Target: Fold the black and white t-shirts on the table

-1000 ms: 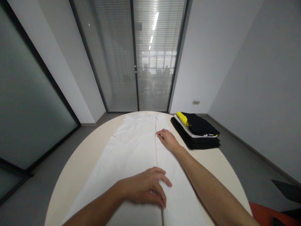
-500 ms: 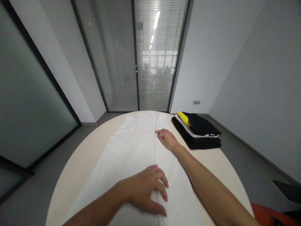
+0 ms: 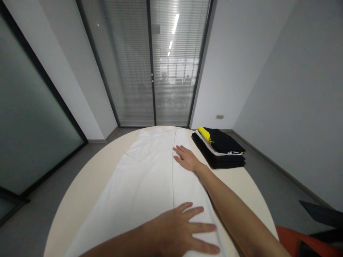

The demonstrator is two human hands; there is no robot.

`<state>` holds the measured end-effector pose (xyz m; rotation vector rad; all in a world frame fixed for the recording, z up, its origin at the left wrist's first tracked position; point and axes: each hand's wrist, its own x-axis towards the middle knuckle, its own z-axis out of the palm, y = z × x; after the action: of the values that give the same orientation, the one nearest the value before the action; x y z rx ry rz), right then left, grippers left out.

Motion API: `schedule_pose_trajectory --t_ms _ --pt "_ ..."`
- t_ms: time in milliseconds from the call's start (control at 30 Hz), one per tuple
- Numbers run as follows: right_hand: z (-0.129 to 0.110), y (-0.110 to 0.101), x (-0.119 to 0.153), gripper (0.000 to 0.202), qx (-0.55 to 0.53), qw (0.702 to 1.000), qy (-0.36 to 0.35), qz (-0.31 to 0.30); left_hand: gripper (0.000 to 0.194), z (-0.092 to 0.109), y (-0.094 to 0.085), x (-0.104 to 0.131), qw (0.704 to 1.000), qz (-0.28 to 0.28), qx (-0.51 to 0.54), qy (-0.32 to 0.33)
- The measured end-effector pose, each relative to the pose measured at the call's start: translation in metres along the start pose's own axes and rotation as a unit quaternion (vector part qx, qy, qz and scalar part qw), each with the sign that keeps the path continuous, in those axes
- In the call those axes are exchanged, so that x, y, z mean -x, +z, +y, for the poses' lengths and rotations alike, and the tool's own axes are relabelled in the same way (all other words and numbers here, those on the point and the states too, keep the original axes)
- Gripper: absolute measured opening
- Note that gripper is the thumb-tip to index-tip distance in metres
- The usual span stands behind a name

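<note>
While our left hand (image 3: 184,228) spreads its fingers wide over the near right part of the white garment (image 3: 144,185), it grips nothing, though we cannot tell whether the palm presses the cloth. Our right hand (image 3: 187,159) is farther off, also open and holding nothing, its fingers a little parted and their tips at the long line (image 3: 173,189) that runs from near to far along the garment. We have the garment spread over the middle of the round table (image 3: 80,192), reaching almost to the far rim. To the far right on the table, near our right hand, we see a stack of folded clothes (image 3: 226,142), mostly black, with yellow and white showing.
</note>
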<state>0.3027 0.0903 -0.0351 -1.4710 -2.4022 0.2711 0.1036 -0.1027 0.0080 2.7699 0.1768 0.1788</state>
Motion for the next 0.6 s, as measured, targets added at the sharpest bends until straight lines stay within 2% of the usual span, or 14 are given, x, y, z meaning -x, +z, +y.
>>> schedule_pose_trajectory --t_ms 100,200,333,433,600 --pt "-0.001 -0.001 -0.009 0.055 -0.005 0.999 0.026 -0.028 0.061 0.004 0.001 -0.001 1.0 0.001 -0.011 0.005" --pt "-0.004 -0.001 -0.024 0.049 -0.015 0.997 0.064 -0.03 0.063 0.0 0.003 -0.003 1.0 -0.001 -0.003 0.014" --pt "-0.012 0.002 -0.033 0.04 -0.018 0.994 0.108 0.007 0.047 -0.017 0.009 -0.004 0.997 0.05 0.041 0.04" --pt "-0.019 0.007 -0.028 0.04 -0.014 0.992 0.119 0.045 0.035 -0.026 0.009 0.0 0.993 0.111 0.043 0.003" --pt "-0.028 0.015 -0.019 0.051 0.019 0.987 0.138 0.074 0.052 -0.022 0.006 0.004 0.991 0.111 -0.002 -0.079"
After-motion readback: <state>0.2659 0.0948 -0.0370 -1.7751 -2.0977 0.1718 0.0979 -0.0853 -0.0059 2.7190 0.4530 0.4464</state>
